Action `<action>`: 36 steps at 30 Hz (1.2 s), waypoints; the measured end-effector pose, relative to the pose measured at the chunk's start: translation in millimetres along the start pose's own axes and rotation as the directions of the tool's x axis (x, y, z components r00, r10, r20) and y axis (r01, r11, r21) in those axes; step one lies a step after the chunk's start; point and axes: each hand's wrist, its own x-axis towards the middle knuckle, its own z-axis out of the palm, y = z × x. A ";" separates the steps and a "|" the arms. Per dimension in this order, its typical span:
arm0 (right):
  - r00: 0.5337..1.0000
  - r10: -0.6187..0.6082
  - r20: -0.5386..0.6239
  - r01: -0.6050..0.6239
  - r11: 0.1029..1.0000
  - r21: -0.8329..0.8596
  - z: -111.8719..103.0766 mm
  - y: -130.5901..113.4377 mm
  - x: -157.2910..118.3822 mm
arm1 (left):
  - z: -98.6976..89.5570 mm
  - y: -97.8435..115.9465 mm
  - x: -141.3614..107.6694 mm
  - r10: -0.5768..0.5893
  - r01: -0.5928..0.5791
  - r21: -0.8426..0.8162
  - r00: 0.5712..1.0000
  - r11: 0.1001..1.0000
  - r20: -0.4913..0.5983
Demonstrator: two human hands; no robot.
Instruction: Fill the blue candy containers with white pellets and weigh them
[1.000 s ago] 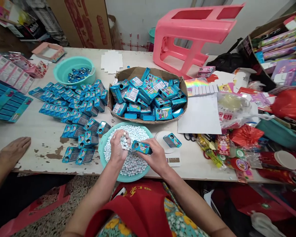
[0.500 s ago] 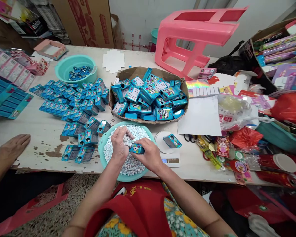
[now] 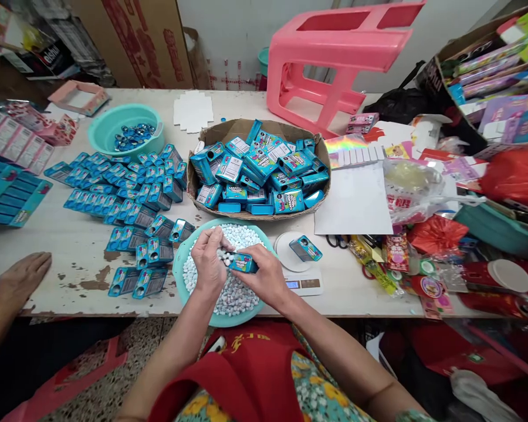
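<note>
Over a turquoise basin [image 3: 181,287] full of small white candies [image 3: 235,300], my right hand [image 3: 264,276] grips a small blue candy tin [image 3: 243,262] lying sideways. My left hand [image 3: 209,258] is cupped at the tin's left end, its fingers curled round several white candies [image 3: 226,257]. The tin's open end faces that hand, though the fingers partly hide it. Another blue tin [image 3: 306,248] lies tilted on the round plate of a white digital scale [image 3: 307,283], just right of the basin.
A cardboard box [image 3: 259,218] heaped with blue tins stands behind the basin. Rows of tins [image 3: 127,187] cover the table to the left, near a basin of blue lids [image 3: 97,130]. A co-worker's hand [image 3: 23,280] rests at far left. A pink stool [image 3: 334,47] lies behind.
The view has shifted slightly. Both hands stay over the basin, the tin still in my right hand and candies in my left; the left fingers have moved a little.
</note>
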 end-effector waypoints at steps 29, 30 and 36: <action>0.996 0.040 -0.084 -0.015 0.961 0.275 -5.2 -6.8 -8.5 | 16.5 16.1 -9.7 -0.047 0.047 -0.060 0.999 0.997 0.016; 0.996 0.035 -0.080 -0.011 0.959 0.284 -5.2 -6.4 -9.0 | 18.0 15.4 -10.9 -0.038 0.039 -0.070 0.999 0.997 0.005; 0.997 0.049 -0.065 -0.027 0.951 0.307 -0.3 -1.3 -9.9 | 22.8 14.4 -14.9 -0.099 0.103 -0.078 0.994 0.992 0.052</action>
